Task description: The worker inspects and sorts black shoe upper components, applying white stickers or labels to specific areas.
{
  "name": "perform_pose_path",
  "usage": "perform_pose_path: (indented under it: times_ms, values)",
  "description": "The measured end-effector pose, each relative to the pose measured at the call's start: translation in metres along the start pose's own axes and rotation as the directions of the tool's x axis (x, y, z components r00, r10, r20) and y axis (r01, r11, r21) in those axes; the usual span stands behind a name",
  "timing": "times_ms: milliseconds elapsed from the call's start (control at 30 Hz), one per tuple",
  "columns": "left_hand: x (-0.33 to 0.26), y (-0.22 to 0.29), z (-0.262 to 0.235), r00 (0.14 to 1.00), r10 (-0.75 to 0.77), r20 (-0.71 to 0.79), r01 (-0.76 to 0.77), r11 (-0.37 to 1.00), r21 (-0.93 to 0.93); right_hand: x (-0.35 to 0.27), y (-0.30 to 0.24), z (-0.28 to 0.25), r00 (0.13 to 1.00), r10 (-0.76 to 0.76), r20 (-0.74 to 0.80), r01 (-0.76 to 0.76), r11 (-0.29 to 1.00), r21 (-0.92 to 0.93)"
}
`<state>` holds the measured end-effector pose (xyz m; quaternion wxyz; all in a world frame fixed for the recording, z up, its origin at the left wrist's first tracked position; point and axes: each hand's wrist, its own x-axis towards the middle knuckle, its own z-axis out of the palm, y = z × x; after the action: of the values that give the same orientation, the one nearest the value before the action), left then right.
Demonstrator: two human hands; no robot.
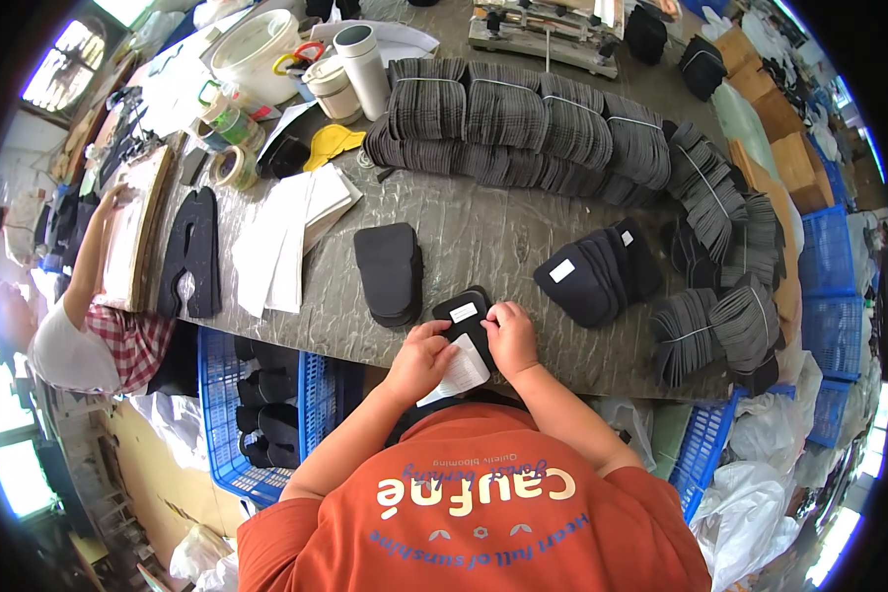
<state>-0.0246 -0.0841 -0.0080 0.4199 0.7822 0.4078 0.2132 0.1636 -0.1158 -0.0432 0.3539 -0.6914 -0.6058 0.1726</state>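
Observation:
At the table's near edge lies a black pad with a small white label on its upper part. My left hand is closed on a white sheet of labels, which overlaps the pad's lower part. Bent at the pad's right edge, the fingers of my right hand are pinched together; what they hold, if anything, is hidden. A neat stack of plain black pads sits just to the left. Further right, several labelled black pads lie fanned out and overlapping.
Tied bundles of dark grey pads line the table's back and right side. White papers, a yellow cap, tape rolls and a white tumbler stand left. A blue crate is below; another person works at far left.

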Motion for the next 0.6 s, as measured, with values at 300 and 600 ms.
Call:
perform_pose_path:
  times_ms: [300, 600]
  values:
    - [0.003, -0.004, 0.002, 0.998, 0.06, 0.018, -0.062, 0.993, 0.101, 0.023, 0.013, -0.05, 0.925, 0.204, 0.321, -0.275, 0.941, 0.195]
    - [0.011, 0.005, 0.012, 0.992, -0.06, -0.11, 0.05, 0.995, -0.085, 0.031, 0.011, -0.118, 0.981, -0.024, -0.194, -0.033, 0.959, -0.281]
